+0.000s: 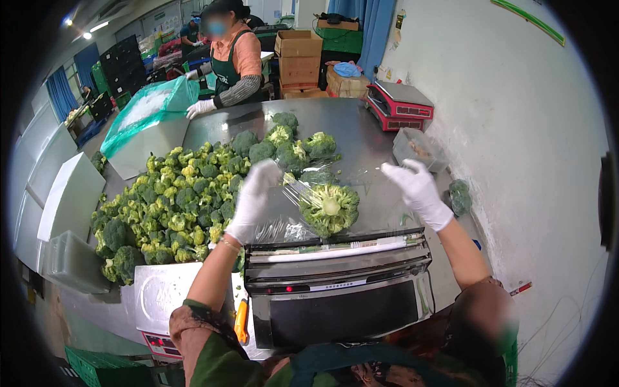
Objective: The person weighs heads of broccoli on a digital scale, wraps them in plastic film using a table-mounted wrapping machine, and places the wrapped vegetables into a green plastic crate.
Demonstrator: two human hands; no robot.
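My left hand [256,200], in a white glove, pinches a stretch of clear cling film [297,189] that runs taut across to a broccoli head [323,217]. That head lies stem up on film behind the film-wrapping machine [338,263]. My right hand [418,193], also gloved, hovers over the steel table on the right, fingers apart, and I see nothing in it. More broccoli heads [290,155] stand just beyond the film. A large heap of broccoli florets [179,198] spreads to the left of my left hand.
A bench scale [167,295] and an orange utility knife [241,321] lie left of the machine. A clear plastic tub [420,149], a wrapped broccoli head [459,196] and red stacked scales [399,104] line the wall side. Across the table, a co-worker [237,63] handles a green-bag-lined white foam box [150,140].
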